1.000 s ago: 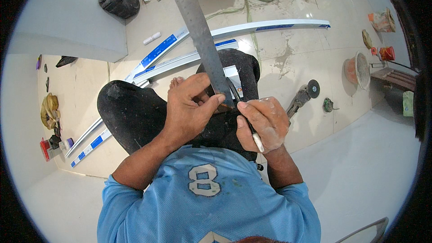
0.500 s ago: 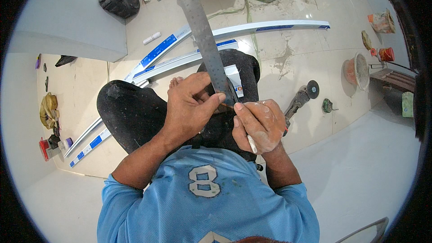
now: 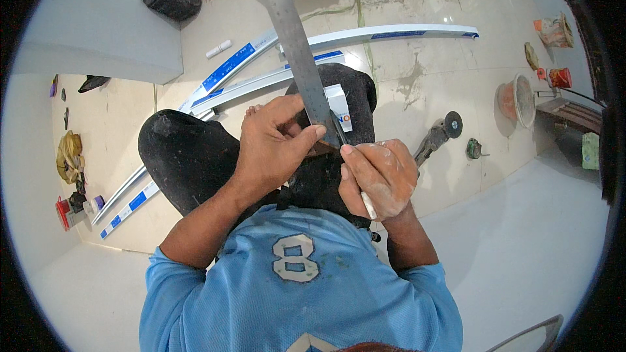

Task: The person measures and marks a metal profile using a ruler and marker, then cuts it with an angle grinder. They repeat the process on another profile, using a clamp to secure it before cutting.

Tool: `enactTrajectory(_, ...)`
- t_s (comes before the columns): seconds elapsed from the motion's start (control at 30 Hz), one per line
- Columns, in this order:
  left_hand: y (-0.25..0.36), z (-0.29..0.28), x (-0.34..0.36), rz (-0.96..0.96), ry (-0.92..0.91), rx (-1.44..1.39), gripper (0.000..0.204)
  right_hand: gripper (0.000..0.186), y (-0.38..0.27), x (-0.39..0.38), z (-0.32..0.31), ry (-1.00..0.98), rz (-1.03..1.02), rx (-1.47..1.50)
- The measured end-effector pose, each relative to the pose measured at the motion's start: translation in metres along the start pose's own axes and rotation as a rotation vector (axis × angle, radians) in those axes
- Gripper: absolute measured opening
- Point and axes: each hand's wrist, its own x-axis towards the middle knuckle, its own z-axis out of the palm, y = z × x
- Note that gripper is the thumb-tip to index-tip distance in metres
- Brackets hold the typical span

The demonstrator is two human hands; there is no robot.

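Pale tiled floor (image 3: 456,94) spreads around the person. Over the lap, a metal ruler (image 3: 290,32) slants away, its near end pinched by the left hand (image 3: 277,138), thumb against fingers. With thumb and fingertips, the right hand (image 3: 383,177) pinches a pen (image 3: 369,207) along the ruler's edge; whether its tip touches the white strip (image 3: 337,105) I cannot tell. Marking seems in hand, calling for a steady ruler. Long metal bars (image 3: 391,34) crowd the space ahead; rightward lie a grinder (image 3: 433,138) and bucket (image 3: 523,101).
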Motion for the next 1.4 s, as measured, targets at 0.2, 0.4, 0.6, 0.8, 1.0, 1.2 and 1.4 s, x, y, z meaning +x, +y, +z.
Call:
enactTrajectory(0.2, -0.007, -0.001, 0.003, -0.039, -0.009, -0.037, 0.061, 0.042, -0.009, -0.006, -0.011, -0.069, 0.038, -0.005)
enactTrajectory(0.4, -0.003, -0.002, 0.005, -0.056, 0.008, -0.013, 0.057, 0.037, -0.015, -0.010, -0.022, -0.121, 0.062, 0.014)
enactTrajectory(0.6, 0.003, -0.008, 0.007, -0.164, -0.041, 0.028, 0.054, 0.051, 0.007, -0.005, -0.022, -0.066, 0.217, 0.006)
enactTrajectory(0.8, -0.001, -0.006, 0.009, -0.099, -0.002, 0.028, 0.057, 0.071, 0.040, 0.041, -0.008, -0.252, 0.271, 0.045)
enactTrajectory(1.0, -0.002, -0.012, 0.011, -0.115, -0.032, 0.085, 0.057, 0.076, 0.058, 0.051, -0.004, -0.402, 0.221, 0.090)
enactTrajectory(1.2, 0.006, -0.014, 0.012, -0.198, -0.050, 0.033, 0.057, 0.074, 0.065, 0.046, 0.002, -0.414, 0.233, 0.129)
enactTrajectory(1.4, 0.001, -0.020, 0.013, -0.091, -0.030, -0.105, 0.061, 0.066, 0.069, 0.046, -0.001, -0.421, 0.224, 0.134)
